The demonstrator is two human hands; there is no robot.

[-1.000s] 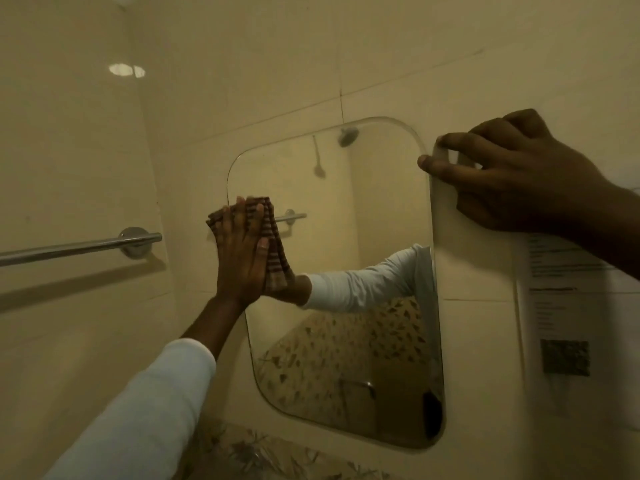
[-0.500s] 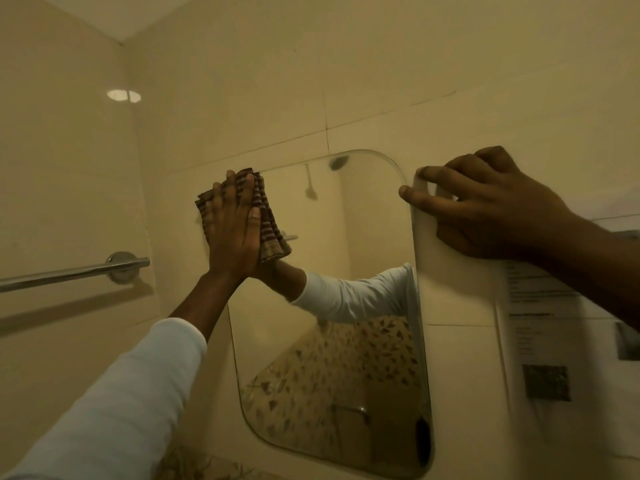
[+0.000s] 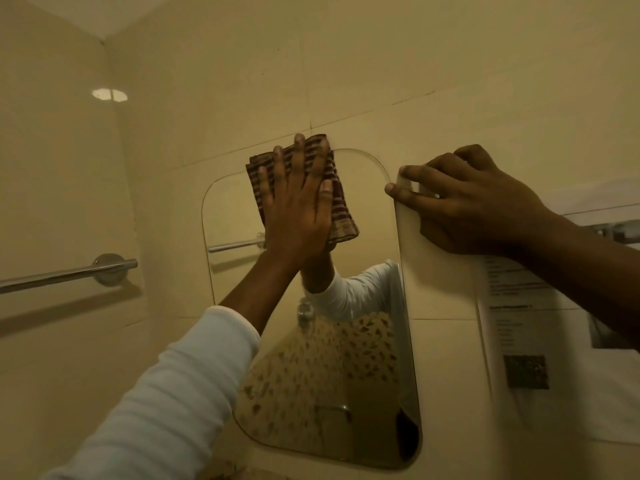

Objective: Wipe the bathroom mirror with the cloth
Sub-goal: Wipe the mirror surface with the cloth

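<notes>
A rounded-corner mirror hangs on the beige tiled wall. My left hand lies flat with fingers spread, pressing a folded brown striped cloth against the mirror's top edge near the middle. The cloth's upper part overlaps the wall tile above the glass. My right hand grips the mirror's upper right edge, fingertips curled over the rim. The glass reflects my white sleeve and a speckled floor.
A chrome towel bar is fixed to the left wall. A printed paper notice with a dark square is stuck to the wall right of the mirror. A chrome fitting shows at the far right edge.
My left hand has slid the cloth up and to the right, from the mirror's left edge to its top edge. My right hand has kept its hold on the upper right rim.
</notes>
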